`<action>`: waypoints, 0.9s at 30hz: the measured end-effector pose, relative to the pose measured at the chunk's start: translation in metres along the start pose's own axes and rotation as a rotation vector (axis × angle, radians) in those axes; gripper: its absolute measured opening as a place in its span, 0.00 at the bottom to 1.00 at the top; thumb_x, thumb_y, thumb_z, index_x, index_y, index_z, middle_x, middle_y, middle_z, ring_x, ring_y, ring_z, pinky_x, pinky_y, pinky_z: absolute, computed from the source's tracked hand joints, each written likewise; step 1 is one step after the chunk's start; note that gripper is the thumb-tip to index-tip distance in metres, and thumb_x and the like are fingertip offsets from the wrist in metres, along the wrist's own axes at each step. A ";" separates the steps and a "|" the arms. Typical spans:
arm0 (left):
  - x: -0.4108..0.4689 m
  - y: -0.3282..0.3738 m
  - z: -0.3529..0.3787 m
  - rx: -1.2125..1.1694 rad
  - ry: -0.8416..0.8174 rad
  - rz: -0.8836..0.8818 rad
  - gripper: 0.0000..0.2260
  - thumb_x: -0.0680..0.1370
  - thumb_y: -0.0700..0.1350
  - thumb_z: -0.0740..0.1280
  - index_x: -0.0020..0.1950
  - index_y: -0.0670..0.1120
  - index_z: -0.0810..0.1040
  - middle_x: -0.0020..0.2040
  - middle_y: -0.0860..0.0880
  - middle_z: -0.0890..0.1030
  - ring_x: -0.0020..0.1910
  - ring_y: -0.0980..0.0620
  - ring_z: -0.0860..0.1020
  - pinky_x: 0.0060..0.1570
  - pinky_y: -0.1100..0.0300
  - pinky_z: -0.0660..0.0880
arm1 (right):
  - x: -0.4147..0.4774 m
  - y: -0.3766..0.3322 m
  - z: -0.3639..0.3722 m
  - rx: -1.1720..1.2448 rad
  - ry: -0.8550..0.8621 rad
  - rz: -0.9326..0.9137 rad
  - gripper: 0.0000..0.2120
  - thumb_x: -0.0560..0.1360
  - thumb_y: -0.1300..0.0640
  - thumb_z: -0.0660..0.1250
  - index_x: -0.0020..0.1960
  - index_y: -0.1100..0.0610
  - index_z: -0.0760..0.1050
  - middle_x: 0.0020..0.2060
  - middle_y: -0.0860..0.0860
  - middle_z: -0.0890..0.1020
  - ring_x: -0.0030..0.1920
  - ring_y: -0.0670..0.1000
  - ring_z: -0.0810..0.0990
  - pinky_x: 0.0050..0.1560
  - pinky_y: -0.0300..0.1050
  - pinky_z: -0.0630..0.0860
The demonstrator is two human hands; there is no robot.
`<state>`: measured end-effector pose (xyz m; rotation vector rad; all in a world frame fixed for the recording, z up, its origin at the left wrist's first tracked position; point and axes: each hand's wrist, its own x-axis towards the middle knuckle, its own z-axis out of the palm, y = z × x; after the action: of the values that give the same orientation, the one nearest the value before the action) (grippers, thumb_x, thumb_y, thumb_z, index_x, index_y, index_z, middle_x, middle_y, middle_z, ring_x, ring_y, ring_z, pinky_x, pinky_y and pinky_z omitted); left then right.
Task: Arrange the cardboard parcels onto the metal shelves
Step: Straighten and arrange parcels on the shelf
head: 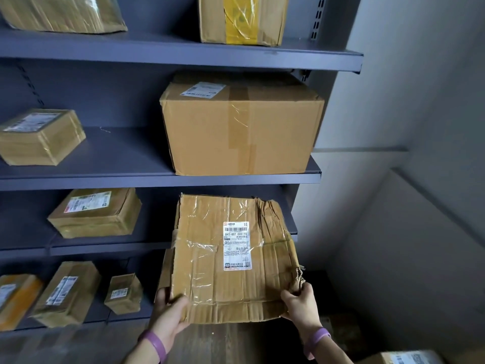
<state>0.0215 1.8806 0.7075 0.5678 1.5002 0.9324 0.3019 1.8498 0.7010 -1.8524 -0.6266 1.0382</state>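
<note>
A flat, crumpled cardboard parcel with a white label and clear tape is held up in front of the shelves, its far edge over the right end of the third metal shelf. My left hand grips its near left corner, thumb on top. My right hand grips the torn near right corner. Both wrists wear purple bands.
A large box fills the right of the shelf above, with a small taped parcel at its left. Parcel lies left on the third shelf. Several parcels stand on the lowest shelf, such as. A grey wall closes the right side.
</note>
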 end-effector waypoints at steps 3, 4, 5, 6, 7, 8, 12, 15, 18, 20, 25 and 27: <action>0.018 0.023 0.014 0.008 0.017 0.018 0.21 0.76 0.36 0.68 0.67 0.46 0.70 0.65 0.44 0.73 0.60 0.44 0.73 0.52 0.46 0.78 | 0.024 -0.017 0.003 -0.020 -0.030 -0.021 0.11 0.72 0.62 0.69 0.52 0.58 0.70 0.48 0.59 0.80 0.49 0.60 0.82 0.51 0.64 0.80; 0.025 0.032 0.020 0.012 0.023 0.029 0.16 0.75 0.36 0.69 0.62 0.46 0.73 0.63 0.44 0.74 0.57 0.45 0.74 0.49 0.49 0.78 | 0.035 -0.025 0.004 -0.032 -0.037 -0.034 0.11 0.72 0.62 0.69 0.52 0.58 0.70 0.48 0.58 0.80 0.49 0.60 0.82 0.51 0.64 0.80; 0.034 0.043 0.027 0.015 0.027 0.043 0.13 0.75 0.37 0.69 0.58 0.46 0.74 0.61 0.44 0.75 0.55 0.46 0.74 0.46 0.50 0.78 | 0.047 -0.033 0.007 -0.038 -0.044 -0.046 0.11 0.73 0.62 0.69 0.52 0.58 0.69 0.47 0.57 0.80 0.48 0.59 0.81 0.51 0.64 0.80; 0.044 0.052 0.034 0.019 0.028 0.055 0.11 0.75 0.38 0.70 0.55 0.47 0.75 0.60 0.44 0.75 0.54 0.47 0.75 0.45 0.52 0.78 | 0.059 -0.042 0.009 -0.040 -0.049 -0.058 0.11 0.73 0.61 0.69 0.53 0.58 0.70 0.47 0.57 0.80 0.46 0.58 0.81 0.49 0.64 0.81; 0.053 0.062 0.041 0.023 0.026 0.067 0.12 0.75 0.39 0.71 0.55 0.47 0.75 0.61 0.44 0.75 0.53 0.47 0.75 0.45 0.53 0.78 | 0.072 -0.051 0.012 -0.042 -0.055 -0.071 0.12 0.74 0.61 0.68 0.54 0.58 0.70 0.46 0.56 0.80 0.45 0.57 0.81 0.47 0.61 0.82; 0.063 0.071 0.047 0.032 0.026 0.076 0.14 0.74 0.40 0.72 0.58 0.46 0.75 0.63 0.44 0.74 0.53 0.47 0.75 0.45 0.53 0.79 | 0.085 -0.060 0.015 -0.045 -0.062 -0.087 0.12 0.74 0.60 0.68 0.56 0.59 0.70 0.47 0.56 0.80 0.44 0.56 0.81 0.43 0.57 0.82; 0.105 0.098 0.072 0.044 0.047 0.077 0.14 0.73 0.44 0.74 0.57 0.46 0.76 0.61 0.45 0.76 0.50 0.48 0.78 0.39 0.56 0.79 | 0.138 -0.090 0.026 -0.068 -0.105 -0.157 0.16 0.76 0.59 0.67 0.63 0.58 0.72 0.51 0.54 0.82 0.48 0.54 0.82 0.40 0.47 0.82; 0.138 0.111 0.087 0.058 0.049 0.069 0.09 0.73 0.44 0.73 0.51 0.49 0.76 0.57 0.45 0.77 0.51 0.47 0.78 0.41 0.55 0.79 | 0.172 -0.106 0.038 -0.078 -0.127 -0.166 0.16 0.77 0.60 0.66 0.64 0.59 0.71 0.50 0.53 0.82 0.49 0.53 0.82 0.45 0.52 0.83; 0.163 0.121 0.100 0.041 0.066 0.033 0.07 0.74 0.41 0.72 0.47 0.49 0.76 0.55 0.45 0.77 0.52 0.46 0.76 0.48 0.50 0.79 | 0.200 -0.114 0.049 -0.095 -0.140 -0.152 0.16 0.78 0.61 0.66 0.65 0.60 0.70 0.50 0.54 0.81 0.50 0.57 0.82 0.47 0.55 0.82; 0.177 0.127 0.106 0.042 0.107 -0.006 0.08 0.74 0.39 0.72 0.44 0.50 0.74 0.55 0.45 0.75 0.54 0.44 0.75 0.55 0.45 0.77 | 0.215 -0.116 0.057 -0.111 -0.137 -0.141 0.16 0.78 0.61 0.66 0.65 0.61 0.70 0.49 0.54 0.81 0.49 0.59 0.82 0.48 0.58 0.81; 0.199 0.134 0.119 0.006 0.143 -0.056 0.09 0.75 0.38 0.71 0.50 0.44 0.72 0.59 0.44 0.71 0.62 0.41 0.73 0.57 0.47 0.75 | 0.235 -0.121 0.068 -0.133 -0.114 -0.129 0.19 0.78 0.61 0.65 0.68 0.59 0.67 0.51 0.55 0.80 0.53 0.62 0.81 0.55 0.60 0.78; 0.202 0.133 0.121 0.003 0.153 -0.066 0.17 0.75 0.37 0.70 0.62 0.44 0.72 0.65 0.42 0.71 0.65 0.40 0.72 0.58 0.48 0.75 | 0.238 -0.121 0.069 -0.125 -0.124 -0.110 0.20 0.79 0.60 0.65 0.69 0.58 0.66 0.54 0.57 0.80 0.54 0.62 0.80 0.56 0.60 0.78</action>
<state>0.0842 2.1437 0.7042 0.4548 1.6476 0.9399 0.3665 2.1177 0.6957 -1.8475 -0.8746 1.0681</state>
